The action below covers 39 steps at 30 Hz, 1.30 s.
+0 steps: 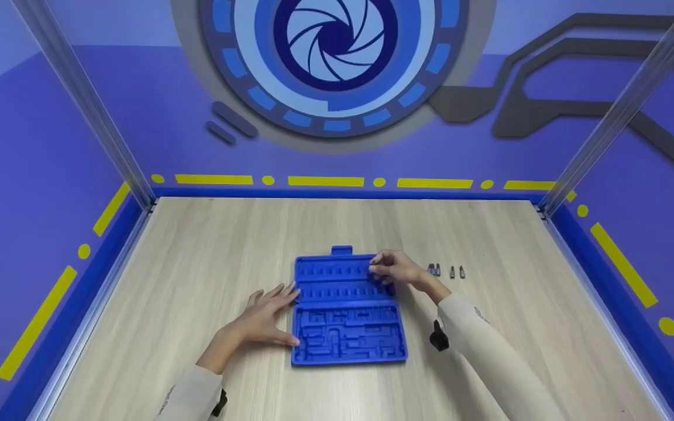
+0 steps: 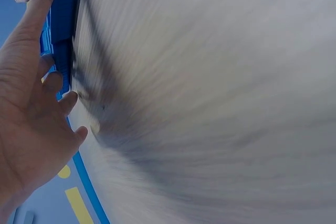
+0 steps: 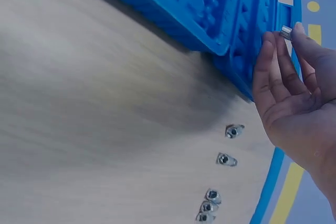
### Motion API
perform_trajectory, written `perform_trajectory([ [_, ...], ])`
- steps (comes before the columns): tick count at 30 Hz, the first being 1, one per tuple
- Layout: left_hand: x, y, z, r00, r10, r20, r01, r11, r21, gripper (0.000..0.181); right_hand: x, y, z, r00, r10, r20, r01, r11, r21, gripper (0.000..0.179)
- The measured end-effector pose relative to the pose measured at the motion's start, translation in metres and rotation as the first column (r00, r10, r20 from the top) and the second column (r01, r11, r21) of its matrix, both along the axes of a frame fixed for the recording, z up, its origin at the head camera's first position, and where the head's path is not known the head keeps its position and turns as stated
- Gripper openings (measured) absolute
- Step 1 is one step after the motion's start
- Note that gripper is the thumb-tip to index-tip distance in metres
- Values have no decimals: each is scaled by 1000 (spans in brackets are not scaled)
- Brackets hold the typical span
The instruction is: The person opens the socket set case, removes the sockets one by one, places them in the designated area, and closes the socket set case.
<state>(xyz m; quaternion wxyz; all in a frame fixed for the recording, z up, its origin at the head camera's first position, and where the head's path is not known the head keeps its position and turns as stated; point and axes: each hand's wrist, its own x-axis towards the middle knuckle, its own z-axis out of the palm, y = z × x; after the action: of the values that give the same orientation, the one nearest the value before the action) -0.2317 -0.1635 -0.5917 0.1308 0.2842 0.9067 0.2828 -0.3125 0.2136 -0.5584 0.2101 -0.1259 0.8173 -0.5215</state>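
Note:
An unfolded blue plastic tool case (image 1: 346,334) lies on the table, its moulded slots facing up. My left hand (image 1: 264,316) is spread along the case's left side, thumb at the lower rim and fingertips by the upper half; the left wrist view shows this hand (image 2: 39,103) from the side. Over the top right corner of the upper half, my right hand (image 1: 396,268) pinches a small silver metal bit socket (image 3: 286,32) between thumb and fingertips. Several similar bit sockets (image 1: 453,272) stand on the table to the right of the case.
The pale wood table (image 1: 208,245) is bounded by blue panels with yellow marks (image 1: 325,181). Transparent posts (image 1: 623,111) rise at the back corners. A latch tab (image 1: 341,250) sticks out from the case's far edge.

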Motion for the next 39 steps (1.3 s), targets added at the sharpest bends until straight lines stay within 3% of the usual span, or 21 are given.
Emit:
perform_trajectory([
  [10, -4, -1, 4, 1000, -5, -12, 5, 1000, -7, 117, -2, 27, 8, 998, -30, -55, 31, 999, 24, 38],
  [19, -6, -2, 3, 1000, -4, -11, 4, 1000, -7, 118, -3, 61, 8, 996, -87, 3, 87, 994, -60, 43],
  [30, -8, -4, 4, 1000, -6, -25, 5, 1000, -9, 119, 6, 99, 14, 985, -174, -4, 174, 985, -9, 44],
  [39, -1, -1, -1, 1000, -12, -13, 12, 1000, 4, 118, 16, 137, 11, 981, -190, -23, 191, 980, 53, 44],
])
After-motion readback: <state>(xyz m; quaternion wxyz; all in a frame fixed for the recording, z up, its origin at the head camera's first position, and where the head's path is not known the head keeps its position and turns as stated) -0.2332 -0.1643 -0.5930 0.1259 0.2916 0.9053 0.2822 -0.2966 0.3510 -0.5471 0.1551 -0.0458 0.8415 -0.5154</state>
